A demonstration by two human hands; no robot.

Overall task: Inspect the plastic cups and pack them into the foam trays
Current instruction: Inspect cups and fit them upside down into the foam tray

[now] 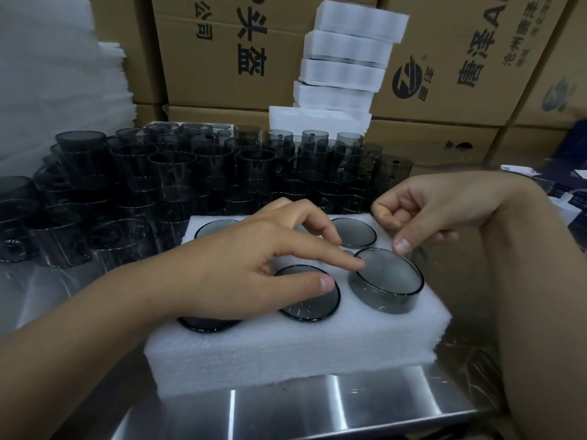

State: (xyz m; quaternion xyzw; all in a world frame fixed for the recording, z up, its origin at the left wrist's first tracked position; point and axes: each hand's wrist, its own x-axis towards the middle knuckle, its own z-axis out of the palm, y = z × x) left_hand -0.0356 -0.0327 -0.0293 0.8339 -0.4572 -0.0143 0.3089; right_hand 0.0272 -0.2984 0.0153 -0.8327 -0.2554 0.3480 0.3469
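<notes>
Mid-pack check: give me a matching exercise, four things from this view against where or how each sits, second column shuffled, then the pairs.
Things
1. front-right cup
2. front-middle cup
3. foam tray stack
4. loose cups

Places or states
A. piled high in front of the cartons
B. sunk flush in the foam tray
C. crowded on the table behind the foam tray
D. standing proud of the foam tray

Pairs: 1-D, 2-B, 3-A, 4-C
</notes>
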